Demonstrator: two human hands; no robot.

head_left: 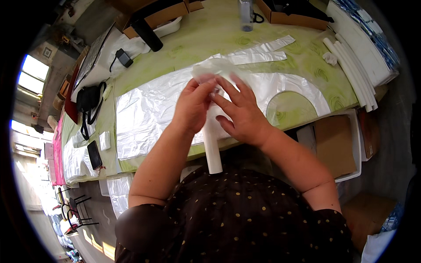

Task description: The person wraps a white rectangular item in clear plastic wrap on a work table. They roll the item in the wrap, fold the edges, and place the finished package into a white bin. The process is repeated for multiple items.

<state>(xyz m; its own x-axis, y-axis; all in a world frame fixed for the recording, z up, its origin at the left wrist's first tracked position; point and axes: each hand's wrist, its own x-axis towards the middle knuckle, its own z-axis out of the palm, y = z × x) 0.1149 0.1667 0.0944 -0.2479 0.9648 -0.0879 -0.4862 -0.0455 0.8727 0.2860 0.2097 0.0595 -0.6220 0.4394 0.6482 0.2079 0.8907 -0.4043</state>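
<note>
White tube [212, 149] in both hands

- My table [206, 33] has a pale green, swirl-patterned top that runs from about nine o'clock up toward two o'clock.
- Bright windows [30, 74] sit at nine o'clock, with hard daylight pouring in.
- A second strip of daylight shows lower, near eight o'clock, above a pink-edged surface [57, 153].
- Black metal chairs [72, 210] stand on the floor at seven o'clock, where sun patches fall.
- Brown cardboard boxes [162, 15] rest at the table's far edge around twelve o'clock.
- A white bin [355, 144] holding cardboard stands below the table edge at three o'clock.
- The floor [386, 166] beside it looks grey.
</note>
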